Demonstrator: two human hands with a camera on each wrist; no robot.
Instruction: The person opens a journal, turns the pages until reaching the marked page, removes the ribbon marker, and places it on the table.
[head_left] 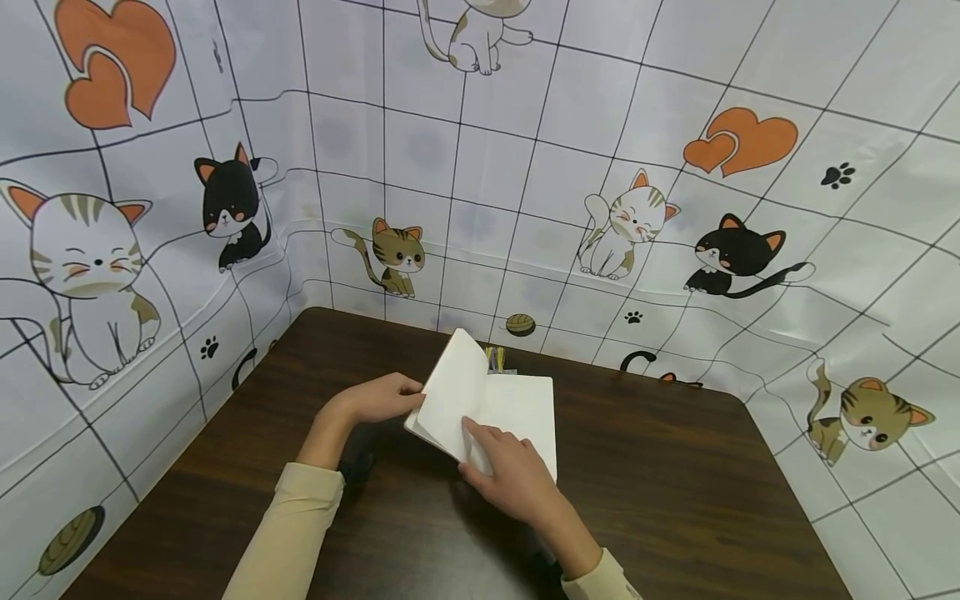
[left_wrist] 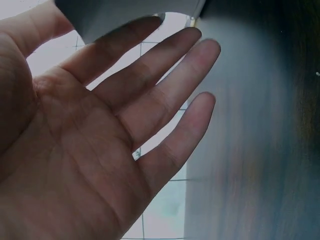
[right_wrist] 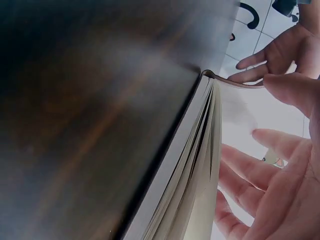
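A notebook [head_left: 521,408] with blank white pages lies open on the dark table, its left side lifted at a slant. My left hand [head_left: 382,400] pinches the outer edge of that raised side between thumb and index finger. In the left wrist view, the other fingers [left_wrist: 170,105] stretch out loosely. My right hand [head_left: 517,479] is over the lower part of the notebook, fingertips at the page near the fold. The right wrist view shows the page block [right_wrist: 200,150] edge-on, with the right fingers [right_wrist: 245,165] fairly straight beside it.
A small clump of yellow and grey strips [head_left: 495,360] shows behind the notebook's top edge. The brown wooden table [head_left: 660,483] extends to both sides. A white sheet [head_left: 480,158] printed with cats, hearts and grid lines hangs around the table.
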